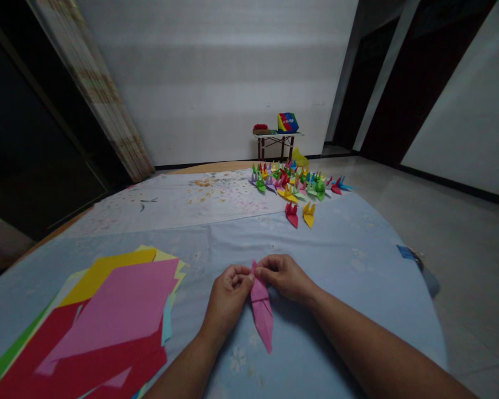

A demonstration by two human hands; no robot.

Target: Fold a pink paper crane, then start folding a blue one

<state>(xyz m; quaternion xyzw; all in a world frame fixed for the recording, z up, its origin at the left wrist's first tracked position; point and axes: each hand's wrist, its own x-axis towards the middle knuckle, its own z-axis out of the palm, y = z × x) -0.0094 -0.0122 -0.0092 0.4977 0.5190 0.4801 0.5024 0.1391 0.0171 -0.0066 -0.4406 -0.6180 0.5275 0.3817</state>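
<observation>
A partly folded pink origami paper (261,313) is held just above the table in front of me, its narrow end up and its long pointed end toward me. My left hand (232,291) pinches the narrow end from the left, thumb and forefinger closed on it. From the right, my right hand (285,276) grips the same tip between thumb and forefinger. Fingertips partly hide that upper end. Beyond my hands lie a red paper crane (291,215) and a yellow paper crane (309,214), side by side.
Sheets of coloured paper (125,299) lie loosely stacked at the left. Many folded cranes (291,180) cluster at the table's far right. A blue floral cloth (341,266) covers the round table. Behind stands a small side table (279,134) bearing a colourful box (288,122).
</observation>
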